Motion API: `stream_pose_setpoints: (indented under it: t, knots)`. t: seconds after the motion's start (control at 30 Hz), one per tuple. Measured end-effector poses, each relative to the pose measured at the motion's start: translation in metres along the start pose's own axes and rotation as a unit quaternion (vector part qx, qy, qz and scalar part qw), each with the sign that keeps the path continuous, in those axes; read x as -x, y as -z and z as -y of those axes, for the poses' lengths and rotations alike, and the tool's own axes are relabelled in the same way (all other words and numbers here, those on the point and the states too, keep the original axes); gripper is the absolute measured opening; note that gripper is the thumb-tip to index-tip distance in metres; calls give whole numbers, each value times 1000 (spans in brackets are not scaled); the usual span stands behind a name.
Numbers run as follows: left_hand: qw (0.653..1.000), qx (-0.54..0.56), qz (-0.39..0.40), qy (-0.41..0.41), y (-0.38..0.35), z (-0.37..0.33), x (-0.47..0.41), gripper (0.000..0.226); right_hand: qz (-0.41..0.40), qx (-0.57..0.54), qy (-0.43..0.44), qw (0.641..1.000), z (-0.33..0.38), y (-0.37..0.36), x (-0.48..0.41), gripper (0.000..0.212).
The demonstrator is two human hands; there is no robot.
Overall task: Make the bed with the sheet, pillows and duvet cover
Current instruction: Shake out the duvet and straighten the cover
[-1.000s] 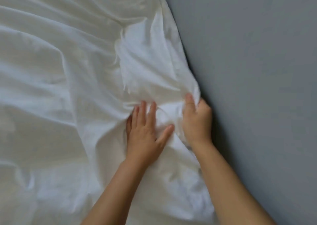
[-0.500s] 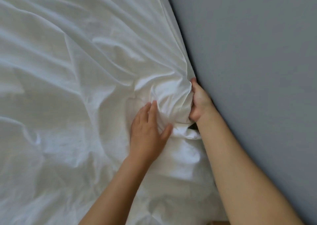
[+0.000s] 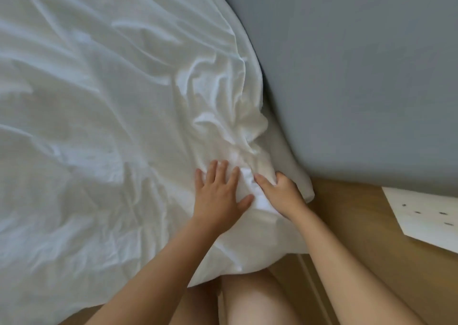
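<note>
Left hand [image 3: 219, 193] lies flat on the white sheet [image 3: 99, 126], fingers straight and spread, thumb angled toward the right hand [image 3: 281, 193]. The two hands sit just beside each other, a raised fold of cloth between them. The right hand grips that fold, thumb laid along it and the other fingers curled down into the fabric on the far side.

The sheet spreads ahead and far to the left of both hands in long, soft creases. It bunches most thickly just beyond the fingertips, where a knot of wrinkles runs away from the right hand. Below the wrists it drapes over the near corner of the bed and hangs past the edge.

A smoother white bed edge [image 3: 295, 171] shows to the right of the right hand, between the bunched cloth and a grey wall [image 3: 359, 76], which fills the view ahead and to the right. A wood floor [image 3: 347, 225] shows to the right of the right forearm. On it, well to the right, lies a white panel [image 3: 421, 225] with small dark marks; what it is cannot be told. The person's bare legs [image 3: 250, 300] show between the forearms, just below the hanging sheet.
</note>
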State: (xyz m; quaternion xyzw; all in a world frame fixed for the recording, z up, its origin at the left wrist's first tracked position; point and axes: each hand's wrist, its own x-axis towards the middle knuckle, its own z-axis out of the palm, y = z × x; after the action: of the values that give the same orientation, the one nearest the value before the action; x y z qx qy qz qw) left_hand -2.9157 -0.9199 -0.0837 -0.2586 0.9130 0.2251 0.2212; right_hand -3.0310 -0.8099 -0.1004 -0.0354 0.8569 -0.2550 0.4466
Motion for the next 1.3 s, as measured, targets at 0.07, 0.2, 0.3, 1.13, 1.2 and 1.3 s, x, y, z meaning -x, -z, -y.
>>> stream_pose_setpoints:
  t: [0.07, 0.2, 0.3, 1.13, 1.2, 1.3]
  knots:
    - [1000, 12, 0, 2, -12, -6, 19, 76, -22, -41, 28, 999, -9, 0, 15, 28]
    - [993, 23, -56, -98, -30, -39, 42, 77, -136, -129, 35, 982, -51, 21, 45, 42]
    - [992, -17, 43, -117, -59, -56, 42, 74, -129, -74, -12, 989, -75, 10, 39, 40]
    - [853, 317, -194, 366, -136, -4, 160, 61, 92, -105, 0, 990, -169, -60, 66, 4]
    - [750, 388, -222, 487, -139, 3, 159, 75, 35, -149, 11, 988, -166, -55, 81, 13]
    - [535, 553, -202, 605, -137, -2, 145, 86, -3, -165, 34, 986, -168, -41, 101, 8]
